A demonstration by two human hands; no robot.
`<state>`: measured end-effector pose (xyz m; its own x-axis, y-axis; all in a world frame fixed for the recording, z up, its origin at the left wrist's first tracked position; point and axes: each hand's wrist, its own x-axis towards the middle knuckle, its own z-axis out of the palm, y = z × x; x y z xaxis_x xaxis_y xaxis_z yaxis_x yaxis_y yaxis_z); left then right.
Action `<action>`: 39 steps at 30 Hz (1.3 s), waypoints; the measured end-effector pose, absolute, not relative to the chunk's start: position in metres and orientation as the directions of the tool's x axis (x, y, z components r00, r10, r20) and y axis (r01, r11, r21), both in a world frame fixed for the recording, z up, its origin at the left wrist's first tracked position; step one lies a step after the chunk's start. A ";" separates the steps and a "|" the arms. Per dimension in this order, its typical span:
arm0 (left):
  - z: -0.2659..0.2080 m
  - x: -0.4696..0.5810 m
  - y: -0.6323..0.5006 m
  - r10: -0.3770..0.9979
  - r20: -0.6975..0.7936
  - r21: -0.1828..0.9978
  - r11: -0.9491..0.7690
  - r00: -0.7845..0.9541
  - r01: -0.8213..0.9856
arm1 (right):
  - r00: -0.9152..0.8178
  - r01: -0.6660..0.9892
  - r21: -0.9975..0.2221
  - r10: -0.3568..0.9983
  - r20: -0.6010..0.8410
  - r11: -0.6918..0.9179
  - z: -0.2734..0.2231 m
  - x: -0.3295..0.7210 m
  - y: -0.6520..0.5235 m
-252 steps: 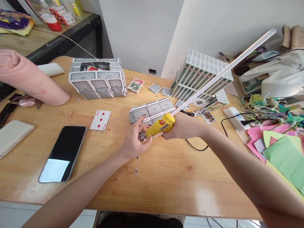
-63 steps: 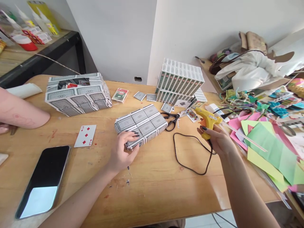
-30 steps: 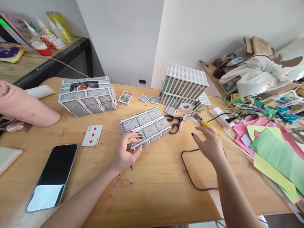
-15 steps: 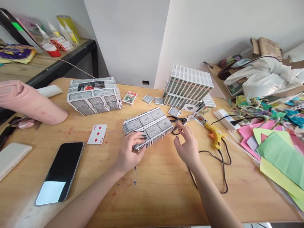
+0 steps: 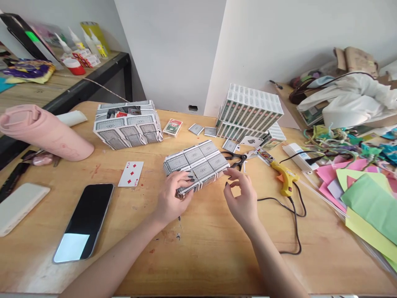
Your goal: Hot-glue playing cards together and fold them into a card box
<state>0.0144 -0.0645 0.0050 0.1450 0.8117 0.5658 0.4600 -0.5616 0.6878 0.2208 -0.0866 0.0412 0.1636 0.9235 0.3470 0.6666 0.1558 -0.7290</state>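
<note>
My left hand grips the near left corner of a flat box covered in playing cards, fingers on top and thumb along its near side. The box lies at a slant on the table, its patterned grey card backs facing up. My right hand is at its right end, fingers bent, thumb and forefinger apart with nothing visible between them. The forefinger's tip comes close to the box's corner; I cannot tell whether it touches. Just behind that hand lie black-handled scissors, partly hidden.
A bigger card-covered box with an opening on top stands at the back left. Stacked card packs stand behind. A yellow glue gun with its cord lies right. A phone and a three of diamonds lie left.
My right hand has moved slightly left, its forefinger nearer the box's right corner. The left hand keeps its grip on the box. The whole view has shifted a little.
</note>
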 end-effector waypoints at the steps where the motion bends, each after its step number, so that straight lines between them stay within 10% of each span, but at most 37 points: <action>1: 0.005 0.014 -0.064 0.804 0.576 0.676 -0.571 0.149 0.466 | 0.155 0.663 -0.731 0.926 0.345 0.162 0.041 0.219 -0.088; 14: 0.008 0.023 -0.073 0.671 0.693 0.419 -0.671 0.262 0.611 | -0.075 0.577 -0.761 0.947 0.313 0.297 0.036 0.202 -0.101; 28: 0.021 0.059 -0.067 0.672 0.659 0.231 -0.608 0.337 0.760 | 0.240 0.373 -0.918 0.942 0.234 0.133 0.019 0.217 -0.115; 39: 0.023 -0.011 -0.078 0.892 0.428 0.612 -0.405 0.147 0.679 | 0.278 0.287 -0.956 0.960 0.023 -0.060 0.010 0.202 -0.130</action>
